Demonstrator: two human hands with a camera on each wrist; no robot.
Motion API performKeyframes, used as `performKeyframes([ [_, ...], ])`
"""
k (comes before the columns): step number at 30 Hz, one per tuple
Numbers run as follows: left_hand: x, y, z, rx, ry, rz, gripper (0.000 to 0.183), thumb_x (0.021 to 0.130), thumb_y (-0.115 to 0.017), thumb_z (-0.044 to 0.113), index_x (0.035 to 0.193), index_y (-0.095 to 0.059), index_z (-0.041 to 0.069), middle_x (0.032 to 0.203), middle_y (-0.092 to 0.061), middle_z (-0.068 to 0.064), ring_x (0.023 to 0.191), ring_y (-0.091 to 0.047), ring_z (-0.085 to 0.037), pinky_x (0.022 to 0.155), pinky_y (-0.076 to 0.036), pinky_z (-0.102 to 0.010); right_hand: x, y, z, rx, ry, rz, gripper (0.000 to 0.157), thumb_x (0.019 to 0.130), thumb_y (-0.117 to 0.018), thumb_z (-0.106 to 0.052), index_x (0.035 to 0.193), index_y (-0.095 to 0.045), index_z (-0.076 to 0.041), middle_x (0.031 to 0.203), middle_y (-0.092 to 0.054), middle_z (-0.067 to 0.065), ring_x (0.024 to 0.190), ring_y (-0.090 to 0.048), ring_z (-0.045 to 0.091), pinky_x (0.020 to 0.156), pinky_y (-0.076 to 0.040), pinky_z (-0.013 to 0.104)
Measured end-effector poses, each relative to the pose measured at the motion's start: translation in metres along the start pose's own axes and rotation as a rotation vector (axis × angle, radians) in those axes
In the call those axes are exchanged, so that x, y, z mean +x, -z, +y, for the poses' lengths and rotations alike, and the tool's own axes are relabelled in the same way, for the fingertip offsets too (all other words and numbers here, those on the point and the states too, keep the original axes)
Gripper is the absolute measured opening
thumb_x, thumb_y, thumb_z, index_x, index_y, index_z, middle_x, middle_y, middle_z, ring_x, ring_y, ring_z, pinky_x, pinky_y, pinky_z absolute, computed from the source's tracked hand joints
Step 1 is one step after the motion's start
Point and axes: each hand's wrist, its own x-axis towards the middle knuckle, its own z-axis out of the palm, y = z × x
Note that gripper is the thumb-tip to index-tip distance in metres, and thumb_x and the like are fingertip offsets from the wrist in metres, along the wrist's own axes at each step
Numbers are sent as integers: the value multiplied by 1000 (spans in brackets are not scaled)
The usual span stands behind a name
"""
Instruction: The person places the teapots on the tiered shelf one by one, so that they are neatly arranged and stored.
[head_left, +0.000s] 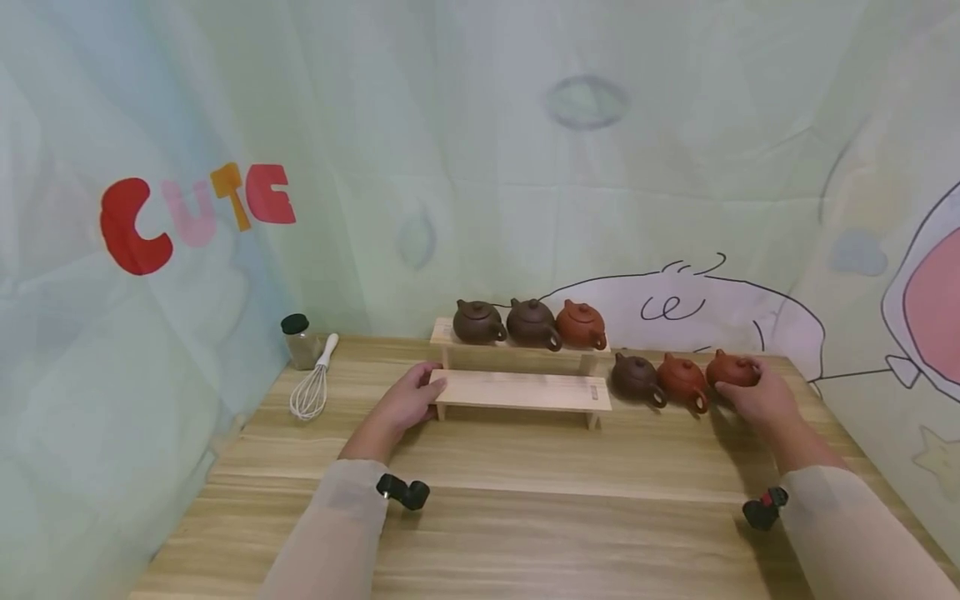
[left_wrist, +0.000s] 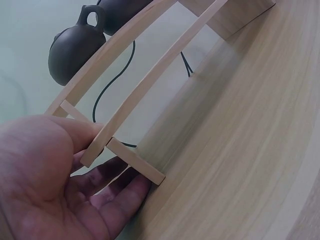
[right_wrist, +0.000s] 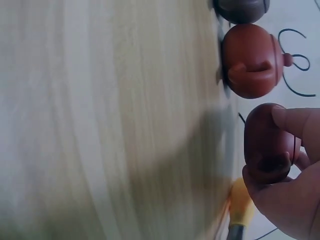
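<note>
My left hand (head_left: 405,400) grips the left end of the front, lower shelf (head_left: 517,389) of a pale wooden two-step stand. In the left wrist view its thumb lies over the board's end, with fingers beside the leg (left_wrist: 135,160). At the right, my right hand (head_left: 768,404) holds a reddish-brown teapot (head_left: 729,369) by its body. The right wrist view shows this teapot (right_wrist: 267,145) between thumb and fingers, seemingly raised off the table. Left of it stand a red teapot (head_left: 681,379) and a dark brown teapot (head_left: 636,379).
On the rear, upper shelf (head_left: 446,333) sit two dark teapots (head_left: 477,323) and a red teapot (head_left: 581,323). A white whisk (head_left: 311,392) and black-lidded jar (head_left: 302,346) are at the back left. An orange-handled object (right_wrist: 241,202) lies near the right hand. Printed cloth hangs behind the table (head_left: 570,533).
</note>
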Motion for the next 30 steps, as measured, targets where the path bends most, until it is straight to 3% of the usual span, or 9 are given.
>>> performKeyframes([
  [8,0,2,0,5,6,2,49,115,-49,23,161,-38,8,167,-39,-23,148,-52,-44,119,-48,-59,-27,8,-8,17,128,111,80,107,-65,-34,162,-26,9,160,-34,43,142,-42,60,107,-47,66],
  [11,0,1,-1,9,1,0,50,115,-49,23,161,-37,8,167,-39,-24,148,-51,-44,119,-48,-59,-40,6,-14,62,169,93,82,106,-68,-32,164,-25,7,161,-34,41,142,-43,58,94,-57,35],
  [13,0,0,0,10,-5,-3,50,115,-49,23,161,-37,7,166,-39,-25,148,-52,-44,118,-49,-59,-50,4,-20,67,190,70,85,105,-69,-35,165,-24,5,161,-35,41,142,-45,58,81,-51,16],
  [15,0,0,0,8,-7,0,50,115,-49,23,161,-38,7,165,-40,-25,147,-52,-44,118,-50,-58,-61,-1,-28,58,213,53,88,104,-70,-38,166,-24,3,161,-36,40,142,-46,60,74,-45,7],
  [18,1,-1,0,5,-11,0,50,115,-49,22,161,-38,6,165,-41,-26,147,-53,-44,117,-51,-58,-78,-10,-40,36,251,37,90,103,-72,-43,166,-27,2,160,-40,38,140,-50,62,80,-57,16],
  [20,0,-1,0,-4,-8,1,49,115,-49,22,161,-38,7,164,-41,-25,147,-52,-44,117,-50,-58,-87,-17,-48,35,281,30,88,102,-74,-43,165,-32,1,159,-43,36,138,-53,59,89,-64,31],
  [23,-1,-1,0,-7,-10,-6,50,115,-49,21,161,-37,6,164,-40,-26,147,-52,-46,117,-50,-59,-99,-31,-59,49,306,14,87,100,-77,-43,164,-35,-1,157,-47,33,136,-57,55,101,-62,51],
  [25,-1,-1,0,-7,-8,-7,49,115,-49,21,161,-37,6,165,-40,-26,147,-52,-46,118,-49,-60,-105,-41,-66,60,322,-1,87,98,-78,-43,164,-36,-3,156,-48,31,136,-58,52,105,-59,58],
  [30,0,-1,0,-1,-4,-3,50,115,-49,22,161,-37,7,166,-39,-26,148,-52,-45,118,-49,-59,-123,-71,-85,90,373,-34,84,95,-83,-41,161,-43,-8,155,-50,26,137,-58,45,110,-55,61],
])
